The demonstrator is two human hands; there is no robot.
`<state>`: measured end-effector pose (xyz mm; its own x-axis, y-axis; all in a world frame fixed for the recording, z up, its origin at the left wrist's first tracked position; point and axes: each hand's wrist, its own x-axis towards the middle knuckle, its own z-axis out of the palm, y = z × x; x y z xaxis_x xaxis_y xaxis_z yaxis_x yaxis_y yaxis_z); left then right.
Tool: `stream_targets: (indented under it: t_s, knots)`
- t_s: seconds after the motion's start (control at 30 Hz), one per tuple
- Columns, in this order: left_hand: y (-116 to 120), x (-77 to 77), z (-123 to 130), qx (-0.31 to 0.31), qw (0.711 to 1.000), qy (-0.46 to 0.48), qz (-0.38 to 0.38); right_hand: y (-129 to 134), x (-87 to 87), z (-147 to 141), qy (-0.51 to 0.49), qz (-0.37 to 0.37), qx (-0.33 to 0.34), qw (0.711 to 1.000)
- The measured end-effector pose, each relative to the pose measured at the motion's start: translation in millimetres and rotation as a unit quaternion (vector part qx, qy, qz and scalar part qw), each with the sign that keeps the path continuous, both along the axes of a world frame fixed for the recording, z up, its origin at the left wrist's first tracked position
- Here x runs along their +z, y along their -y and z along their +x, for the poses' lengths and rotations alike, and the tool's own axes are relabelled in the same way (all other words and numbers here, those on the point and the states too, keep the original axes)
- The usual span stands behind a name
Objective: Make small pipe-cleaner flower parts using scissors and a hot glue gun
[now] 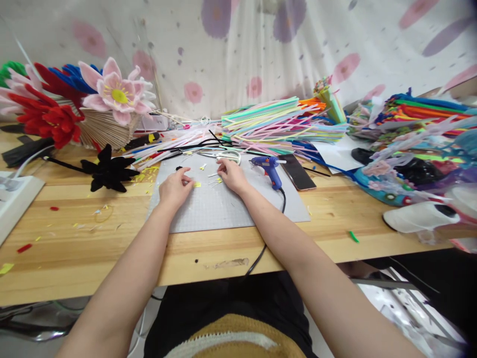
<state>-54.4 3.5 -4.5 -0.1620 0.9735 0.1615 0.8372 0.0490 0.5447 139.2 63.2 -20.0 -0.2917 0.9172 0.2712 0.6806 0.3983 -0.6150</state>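
My left hand (174, 189) rests over the left part of the grey cutting mat (208, 216), fingers loosely curled and thumb apart from the index finger. A small yellow piece (198, 184) lies by its fingertips, and a small black bit shows behind the fingers. Over the middle of the mat, my right hand (231, 176) has its fingertips drawn together at a thin white stem (212, 175). Several thin white stems with yellow tips (216, 182) lie just below these fingers. A small white-and-yellow piece (203, 166) sits between the hands. Scissors (233, 156) lie behind my right hand.
A blue glue gun (271, 170) and a phone (297, 172) lie right of my right hand; the gun's cord runs over the table edge. Bundled pipe cleaners (276, 119) fill the back. A black flower (106, 169), pink flower (115, 92) and power strip (18, 204) stand left.
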Motion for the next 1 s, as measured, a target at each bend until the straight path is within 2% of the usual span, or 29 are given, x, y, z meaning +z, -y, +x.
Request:
stream_targets:
  t_s: [0.37,0.67,0.87,1.0]
  knots:
    - [4,4.4,1,-0.027,0.999,-0.012,0.045,1,-2.5,3,-0.066,-0.024,0.000,0.998]
    - [-4,-2.6,1,0.006,0.993,-0.014,0.115,-4,-10.6,0,-0.175,-0.084,0.002,0.981]
    - [-26,3.5,28,-0.093,0.993,-0.027,0.061,-7,-13.0,-2,-0.197,-0.092,0.000,0.976]
    - [-40,3.9,41,-0.138,0.989,-0.041,0.042,-6,-11.3,-2,-0.211,-0.097,0.000,0.973]
